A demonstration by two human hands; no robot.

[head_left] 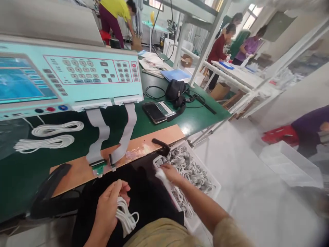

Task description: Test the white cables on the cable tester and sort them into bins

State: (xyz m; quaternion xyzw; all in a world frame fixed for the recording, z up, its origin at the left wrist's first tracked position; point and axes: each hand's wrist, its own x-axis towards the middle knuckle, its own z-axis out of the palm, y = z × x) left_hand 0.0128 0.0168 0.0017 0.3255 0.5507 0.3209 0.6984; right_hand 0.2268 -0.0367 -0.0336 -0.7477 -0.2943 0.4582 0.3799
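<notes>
A coiled white cable [126, 216] hangs in my left hand [109, 199], whose fingers are curled closed over my lap. My right hand [171, 173] reaches over the near edge of a white plastic crate [216, 187] full of coiled cables [191, 164]. Its fingers are closed on another white cable bundle [161, 175], which is smeared by motion. In front of me, a small green circuit board [99, 168] sits at the end of two grey ribbon cables [99, 128] that run up to the tester [95, 79].
Two coiled white cables [48, 142] lie below the tester on the green table [154, 127]. A phone [154, 112] and a black pouch [176, 90] lie farther right. Black chair armrests [51, 185] flank me. Co-workers stand at tables behind; a white bin [290, 164] is at right.
</notes>
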